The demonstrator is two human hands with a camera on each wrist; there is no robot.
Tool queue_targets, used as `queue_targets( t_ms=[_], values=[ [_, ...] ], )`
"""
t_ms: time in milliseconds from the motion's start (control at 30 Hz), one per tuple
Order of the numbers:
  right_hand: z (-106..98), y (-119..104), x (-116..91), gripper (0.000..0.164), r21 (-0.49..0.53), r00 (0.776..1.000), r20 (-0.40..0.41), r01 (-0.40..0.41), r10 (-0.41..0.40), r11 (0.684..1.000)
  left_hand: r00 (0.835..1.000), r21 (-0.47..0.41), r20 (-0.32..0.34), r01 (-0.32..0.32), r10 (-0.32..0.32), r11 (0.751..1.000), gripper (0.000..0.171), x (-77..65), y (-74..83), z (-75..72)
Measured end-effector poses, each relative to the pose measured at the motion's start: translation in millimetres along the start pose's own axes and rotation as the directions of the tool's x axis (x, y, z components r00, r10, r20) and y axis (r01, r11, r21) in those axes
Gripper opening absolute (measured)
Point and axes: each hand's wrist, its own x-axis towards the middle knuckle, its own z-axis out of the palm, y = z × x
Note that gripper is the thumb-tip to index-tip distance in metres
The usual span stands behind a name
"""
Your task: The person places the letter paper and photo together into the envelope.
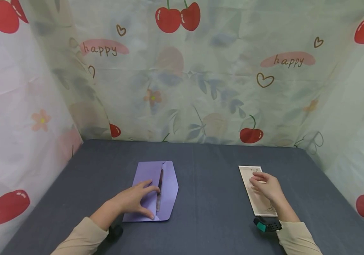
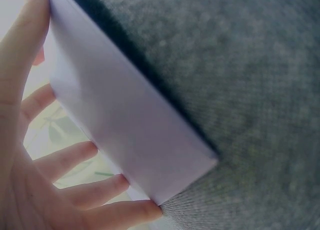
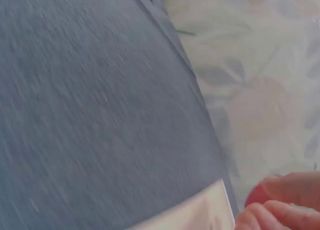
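Observation:
A purple envelope (image 1: 145, 171) lies on the dark table left of the middle, its flap pointing right and unfolded. A narrow dark, patterned strip (image 1: 161, 177) shows in its opening. My left hand (image 1: 135, 198) rests on the envelope, thumb and fingers spread, with a fingertip at the opening. In the left wrist view the fingers touch the edge of the pale purple paper (image 2: 125, 115). To the right lies a long cream card (image 1: 255, 198) with thin line drawings. Over its upper half is my right hand (image 1: 267, 187), fingers loosely bent; I see nothing held between them.
The table (image 1: 207, 187) has a dark grey cloth top. Curtains (image 1: 182, 88) printed with cherries and flowers stand behind it and on both sides. A black and teal wrist strap (image 1: 266, 225) is at the right wrist, and a dark one (image 1: 115, 233) at the left.

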Motion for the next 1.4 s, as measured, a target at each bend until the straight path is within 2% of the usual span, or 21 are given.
queue_targets(
  t_ms=[200,333,600,833,1167,1400],
  values=[
    [-14,9,2,0.05,-0.11,0.993,-0.099,-0.073,0.062,0.991,1.0,-0.003,0.002,0.005,-0.005,1.0,0.074,0.1,-0.3,0.3],
    [-18,14,3,0.051,-0.132,0.983,-0.144,-0.13,0.111,0.983,1.0,-0.002,0.002,0.005,-0.005,1.0,0.074,-0.6,-0.6,0.6],
    [-23,22,5,0.054,-0.181,0.981,-0.122,-0.173,0.153,0.968,1.0,-0.016,0.003,0.012,-0.012,1.0,0.074,-0.8,-0.3,0.3],
    [-22,24,6,0.056,-0.2,0.967,-0.121,-0.244,0.223,0.949,1.0,-0.018,0.0,0.013,-0.013,1.0,0.073,-1.1,0.9,-0.4],
    [-22,24,8,0.054,-0.25,0.965,-0.131,-0.256,0.229,0.934,1.0,-0.004,-0.011,-0.001,0.001,1.0,0.073,-1.1,0.1,1.0],
    [-22,21,6,0.053,-0.258,0.966,-0.129,-0.252,0.225,0.933,1.0,-0.007,-0.005,0.011,-0.011,1.0,0.072,-1.2,1.0,0.3]
  ],
)
